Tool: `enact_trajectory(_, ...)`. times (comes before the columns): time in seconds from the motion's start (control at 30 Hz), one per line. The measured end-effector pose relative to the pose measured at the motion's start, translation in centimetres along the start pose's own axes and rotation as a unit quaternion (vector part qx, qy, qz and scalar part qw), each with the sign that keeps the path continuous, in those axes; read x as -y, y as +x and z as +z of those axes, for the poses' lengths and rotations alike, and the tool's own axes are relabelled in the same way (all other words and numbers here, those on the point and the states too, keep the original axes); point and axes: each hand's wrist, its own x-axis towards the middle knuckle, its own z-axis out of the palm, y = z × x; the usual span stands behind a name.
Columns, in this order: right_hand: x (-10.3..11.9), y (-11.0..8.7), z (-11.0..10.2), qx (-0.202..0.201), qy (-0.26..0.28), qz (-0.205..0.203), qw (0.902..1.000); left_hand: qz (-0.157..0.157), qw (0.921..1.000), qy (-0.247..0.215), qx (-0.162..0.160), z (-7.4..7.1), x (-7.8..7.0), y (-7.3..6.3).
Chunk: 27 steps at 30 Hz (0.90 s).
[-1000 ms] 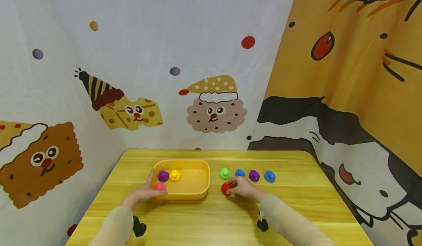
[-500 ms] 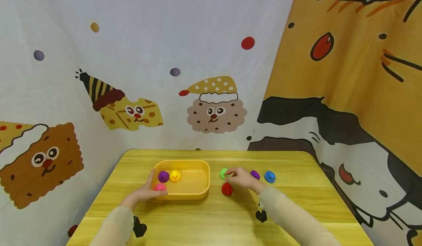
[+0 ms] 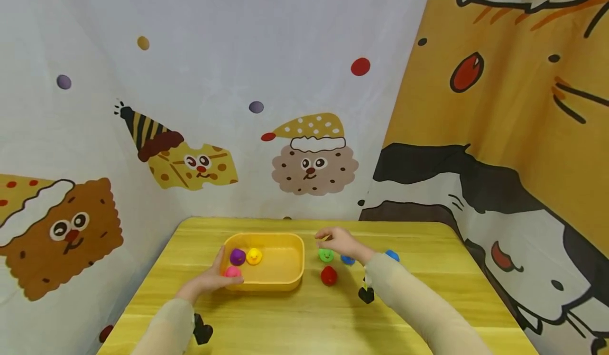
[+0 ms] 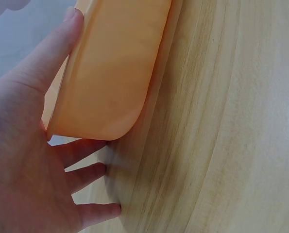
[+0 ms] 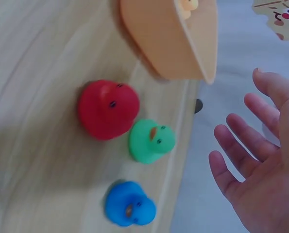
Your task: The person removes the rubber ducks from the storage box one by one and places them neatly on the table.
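My left hand (image 3: 209,280) holds the left end of a yellow plastic box (image 3: 278,289). In the left wrist view the thumb lies along the box's rim and the other fingers spread past its end. Inside sit a purple duck (image 3: 237,257), a yellow duck (image 3: 254,256) and a pink duck (image 3: 233,272), partly behind my thumb. My right hand (image 3: 341,242) hovers over a green rubber duck (image 3: 325,255), fingers loose and holding nothing. A red duck (image 3: 329,276) stands nearer me, right of the box. A blue duck (image 3: 348,260) is partly covered by the hand.
Another blue duck (image 3: 392,255) shows beyond my right forearm. The wooden table (image 3: 266,323) ends at a printed cloth backdrop (image 3: 214,80), which also hangs along both sides.
My right hand has let go of the red duck and moved up and back, over the green duck. It now hides the purple duck on the table. The left hand stays on the box.
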Motion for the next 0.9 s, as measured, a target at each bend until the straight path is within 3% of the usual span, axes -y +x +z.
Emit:
enact_trajectory(0.43,2.4,4.3,3.3,0.043,0.015,-0.019,0.9988,0.016,0.9998,-0.005,-0.013,0.0,1.4,0.7)
enact_trajectory(0.7,3.4,6.7,5.5,0.064,0.022,-0.044,0.9967,0.023,0.9995,-0.014,-0.019,-0.3,0.7,0.3)
enact_trajectory(0.9,4.6,7.2,7.0,0.076,0.023,-0.031,0.9963,0.035,0.9991,-0.009,-0.024,0.1,0.4,0.0)
